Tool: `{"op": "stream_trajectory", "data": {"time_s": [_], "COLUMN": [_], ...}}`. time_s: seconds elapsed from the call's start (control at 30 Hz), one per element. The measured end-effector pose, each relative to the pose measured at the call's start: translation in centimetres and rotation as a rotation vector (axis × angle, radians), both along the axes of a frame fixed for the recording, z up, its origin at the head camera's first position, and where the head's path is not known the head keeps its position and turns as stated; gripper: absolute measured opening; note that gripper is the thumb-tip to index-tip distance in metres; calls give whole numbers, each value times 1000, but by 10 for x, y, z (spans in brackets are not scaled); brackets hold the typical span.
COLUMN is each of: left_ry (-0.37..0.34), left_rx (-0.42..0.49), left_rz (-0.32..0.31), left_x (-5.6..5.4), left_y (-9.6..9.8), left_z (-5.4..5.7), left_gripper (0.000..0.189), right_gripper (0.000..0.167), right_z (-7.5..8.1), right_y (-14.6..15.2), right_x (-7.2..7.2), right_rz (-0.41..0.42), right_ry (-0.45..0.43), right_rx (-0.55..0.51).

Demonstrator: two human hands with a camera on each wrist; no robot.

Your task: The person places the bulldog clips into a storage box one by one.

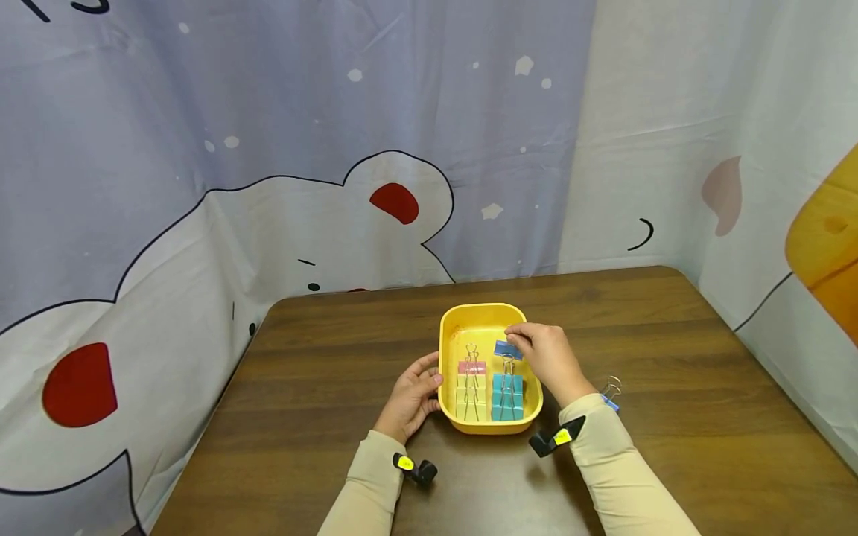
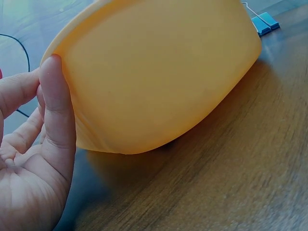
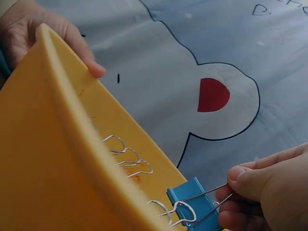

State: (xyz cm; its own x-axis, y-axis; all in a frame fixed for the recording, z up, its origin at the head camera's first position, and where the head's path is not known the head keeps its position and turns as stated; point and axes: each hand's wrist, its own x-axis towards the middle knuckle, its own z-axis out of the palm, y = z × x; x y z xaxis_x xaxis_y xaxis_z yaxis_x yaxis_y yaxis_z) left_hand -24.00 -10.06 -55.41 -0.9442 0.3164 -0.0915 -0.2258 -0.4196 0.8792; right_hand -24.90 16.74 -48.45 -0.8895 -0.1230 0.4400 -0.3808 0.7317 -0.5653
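Observation:
A yellow plastic bin (image 1: pixel 482 429) stands on the table, with several binder clips inside in two columns. The left column has yellow binder clips (image 1: pixel 471 402) behind which sits a pink binder clip (image 1: pixel 471 368); the right column has teal binder clips (image 1: pixel 507 402). My left hand (image 1: pixel 415 394) holds the bin by its left side, thumb and fingers at the rim. Over the right column, my right hand (image 1: pixel 546 357) pinches the wire handle of a blue binder clip (image 3: pixel 197 197). That clip hangs inside the bin's right side, behind the teal ones.
Another blue binder clip (image 1: pixel 610 402) lies on the wooden table (image 1: pixel 704 417) right of the bin, partly hidden by the right sleeve. A printed curtain (image 1: pixel 302 238) hangs behind the table's far edge and along its sides.

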Motion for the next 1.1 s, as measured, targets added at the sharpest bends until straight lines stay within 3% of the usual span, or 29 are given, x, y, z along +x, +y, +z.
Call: {"op": "stream_trajectory", "data": {"time_s": [0.3,0.5,0.63,0.87,1.1], "left_ry": [1,-4,-5,-1,4], "left_rx": [9,16,18,21,14], "left_rz": [-11,-10,-9,-9,-1], "left_x": [0,0,0,0,-1], "left_y": [1,1,1,1,1], "left_z": [0,0,1,1,-1], "left_gripper": [53,54,54,54,53], "right_gripper": [9,7,5,7,10], "right_z": [-7,-10,-12,-12,-13], "right_y": [-4,-6,-5,-6,-6], "right_x": [-1,-1,-1,-1,-2], "right_rz": [-3,29,2,-37,-43], "right_ry": [32,78,94,10,3], "right_rx": [52,200,261,265,228]}}
